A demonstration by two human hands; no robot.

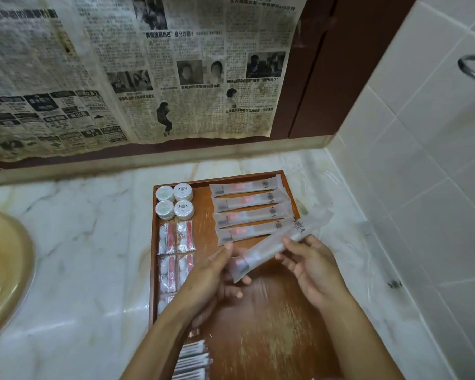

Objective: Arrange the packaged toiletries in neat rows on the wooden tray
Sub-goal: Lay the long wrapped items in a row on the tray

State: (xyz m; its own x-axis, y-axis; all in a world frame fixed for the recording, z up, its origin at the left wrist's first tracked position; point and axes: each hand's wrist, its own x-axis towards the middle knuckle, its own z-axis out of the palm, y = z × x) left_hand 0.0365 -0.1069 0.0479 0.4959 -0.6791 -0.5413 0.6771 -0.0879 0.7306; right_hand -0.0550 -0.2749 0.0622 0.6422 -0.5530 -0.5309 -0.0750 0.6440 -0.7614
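A long frosted packet (pixel 279 242) is held above the wooden tray (pixel 261 319) by both hands, slanted from lower left to upper right, with its printed emblem near the upper end, which reaches out past the tray's right rim. The left hand (pixel 214 275) is closed around the packet's lower end, the thumb lying over the top and the fingers (pixel 242 281) curled beneath it. The right hand (pixel 313 267) is pinched on the packet's middle, fingertips on its near edge. On the tray, just behind the held packet, four like packets (pixel 247 209) are laid in a row one behind another, each running left to right; the nearest of them is partly overlapped by the held one. At the tray's far left corner four round wrapped soaps (pixel 174 201) are set in a two-by-two block, touching one another. Below these, along the left rim, small clear sachets with red and white contents (pixel 176 250) are laid in two columns, partly hidden by the left forearm. At the tray's near edge a stack of thin white packets (pixel 194 360) is seen, blurred. The tray rests on a marble surface (pixel 74 256) in the corner by a tiled wall (pixel 422 160), and newspaper (pixel 121 67) is hung behind it. A rounded yellow basin edge (pixel 3 272) is seen at the far left.
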